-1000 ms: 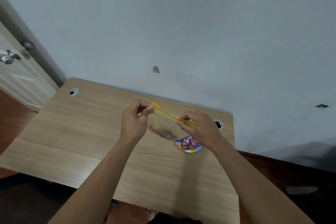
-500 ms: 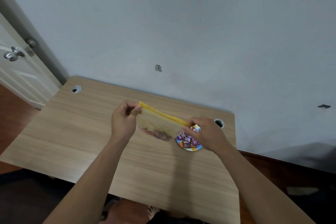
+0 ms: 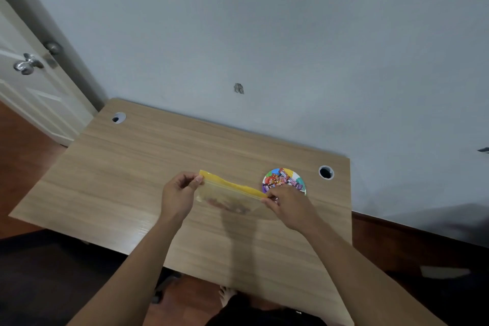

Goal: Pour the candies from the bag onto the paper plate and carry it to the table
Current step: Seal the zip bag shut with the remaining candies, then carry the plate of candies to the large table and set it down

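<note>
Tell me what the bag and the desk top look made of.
Bag: thin clear plastic with a yellow zip strip; the wood grain shows through it. Desk top: pale wood-grain surface with a smooth matte look, probably laminate rather than solid wood.

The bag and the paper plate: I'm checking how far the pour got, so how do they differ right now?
The bag is held above the desk, pinched by the left hand and right hand; the paper plate lies on it. The bag looks empty; the plate holds candies.

A white door (image 3: 31, 103) with a metal knob (image 3: 26, 65) stands left.
</note>
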